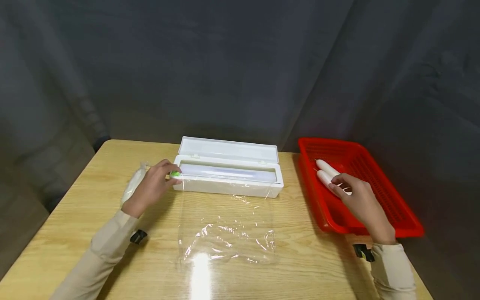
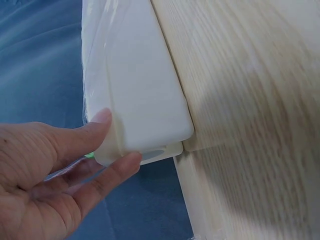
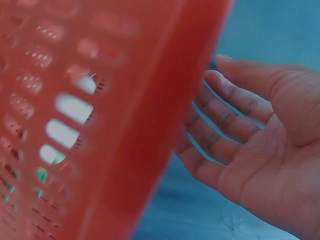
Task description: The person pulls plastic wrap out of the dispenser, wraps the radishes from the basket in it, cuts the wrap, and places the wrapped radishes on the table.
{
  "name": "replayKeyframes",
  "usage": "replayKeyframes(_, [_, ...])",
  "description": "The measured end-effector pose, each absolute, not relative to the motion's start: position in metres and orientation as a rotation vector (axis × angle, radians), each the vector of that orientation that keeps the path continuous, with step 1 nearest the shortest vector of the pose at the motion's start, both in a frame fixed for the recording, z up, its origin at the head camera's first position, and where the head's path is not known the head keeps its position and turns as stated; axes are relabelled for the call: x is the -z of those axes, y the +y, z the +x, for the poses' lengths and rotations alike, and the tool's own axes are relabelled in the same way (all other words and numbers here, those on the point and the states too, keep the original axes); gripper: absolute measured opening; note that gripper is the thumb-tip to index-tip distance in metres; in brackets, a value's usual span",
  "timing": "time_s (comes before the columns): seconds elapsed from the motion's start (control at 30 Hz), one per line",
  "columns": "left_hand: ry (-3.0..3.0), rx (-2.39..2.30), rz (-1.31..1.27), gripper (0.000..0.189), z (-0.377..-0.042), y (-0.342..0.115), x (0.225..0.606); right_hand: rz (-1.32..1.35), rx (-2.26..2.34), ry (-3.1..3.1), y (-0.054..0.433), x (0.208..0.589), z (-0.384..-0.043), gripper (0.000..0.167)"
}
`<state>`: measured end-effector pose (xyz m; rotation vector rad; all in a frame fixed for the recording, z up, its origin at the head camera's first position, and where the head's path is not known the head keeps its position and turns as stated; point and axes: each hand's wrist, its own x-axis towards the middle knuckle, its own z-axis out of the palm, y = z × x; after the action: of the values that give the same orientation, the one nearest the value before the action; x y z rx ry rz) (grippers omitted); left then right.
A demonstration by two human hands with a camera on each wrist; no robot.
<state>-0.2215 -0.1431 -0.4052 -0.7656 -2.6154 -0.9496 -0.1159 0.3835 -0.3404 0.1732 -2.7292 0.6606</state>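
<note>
A white cling film box stands lid up at the back of the table, a film roll inside. My left hand holds its left end near a green piece; in the left wrist view, thumb and fingers of the left hand pinch the box corner. Clear cling film spreads from the box over the table. My right hand reaches over the red basket, just above two white radishes. The right wrist view shows its fingers loosely bent, without a radish.
A white, long thing in clear plastic lies left of the box, partly behind my left forearm. The wooden table meets a dark curtain at the back. The basket's raised rim surrounds the radishes.
</note>
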Motion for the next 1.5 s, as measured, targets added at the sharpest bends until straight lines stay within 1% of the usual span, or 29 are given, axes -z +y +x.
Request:
replayKeyframes(0.47, [-2.613,0.935,-0.771,0.02,-0.222,-0.143,0.404,0.155,-0.553,-2.772,0.407,0.334,-0.123,0.013])
replayKeyframes(0.87, [-2.615,0.928,-0.77,0.019,-0.222,-0.142,0.407,0.129,-0.533,-2.896,0.43,0.342,-0.135,0.015])
replayKeyframes(1.07, [-2.611,0.934,-0.773,0.02,-0.223,-0.142,0.407,0.122,-0.532,-2.933,0.437,0.33,-0.134,0.016])
replayKeyframes(1.27, [-2.599,0.939,-0.784,0.021,-0.224,-0.144,0.408,0.136,-0.513,-2.948,0.442,0.321,-0.146,0.016])
replayKeyframes(1.5, [-2.596,0.926,-0.79,0.021,-0.223,-0.143,0.408,0.195,-0.535,-2.927,0.442,0.325,-0.161,0.015])
